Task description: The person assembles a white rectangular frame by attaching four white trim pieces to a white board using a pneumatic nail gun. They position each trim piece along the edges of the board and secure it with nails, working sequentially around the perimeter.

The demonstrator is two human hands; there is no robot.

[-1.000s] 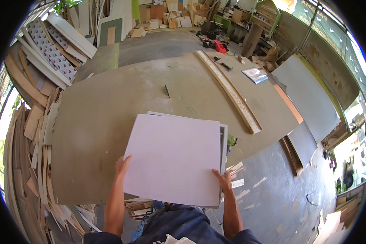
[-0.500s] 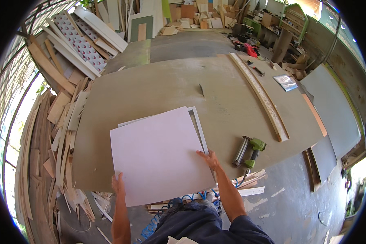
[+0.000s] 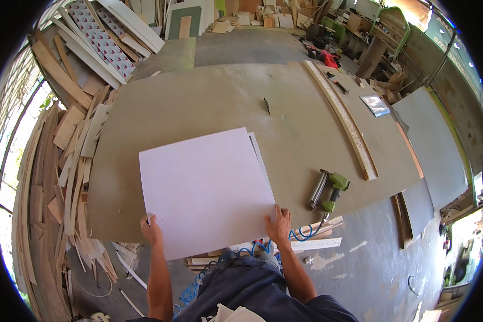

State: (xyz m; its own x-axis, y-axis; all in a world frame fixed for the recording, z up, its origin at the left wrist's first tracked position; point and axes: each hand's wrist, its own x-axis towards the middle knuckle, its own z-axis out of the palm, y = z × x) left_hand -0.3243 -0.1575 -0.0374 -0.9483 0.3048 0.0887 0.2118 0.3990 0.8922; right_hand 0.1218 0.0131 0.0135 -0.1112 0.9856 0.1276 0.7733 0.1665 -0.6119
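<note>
A square white panel (image 3: 206, 196) lies over the near edge of the large worktable. Beneath it, a strip of a second white-edged piece (image 3: 258, 155) shows along the far right side; the rest of that piece is hidden. My left hand (image 3: 152, 229) grips the panel's left edge near its close corner, thumb on top. At the near right corner, my right hand (image 3: 278, 226) holds the edge, thumb toward the panel and fingers along the side. To the right, a green nail gun (image 3: 335, 190) rests on the table with a blue coiled air hose (image 3: 303, 234) attached.
The brown worktable (image 3: 198, 102) carries a long narrow board (image 3: 343, 121), a small dark pointed tool (image 3: 266, 106), a dark-handled tool (image 3: 341, 87) and a flat packet (image 3: 375, 105). Wood offcuts (image 3: 80, 161) are heaped at the left. Sheets (image 3: 429, 139) lean out at the right.
The white panel has turned slightly and now covers more of the piece beneath. My right hand has slid down its right edge to the near corner. My left hand stays on the left edge.
</note>
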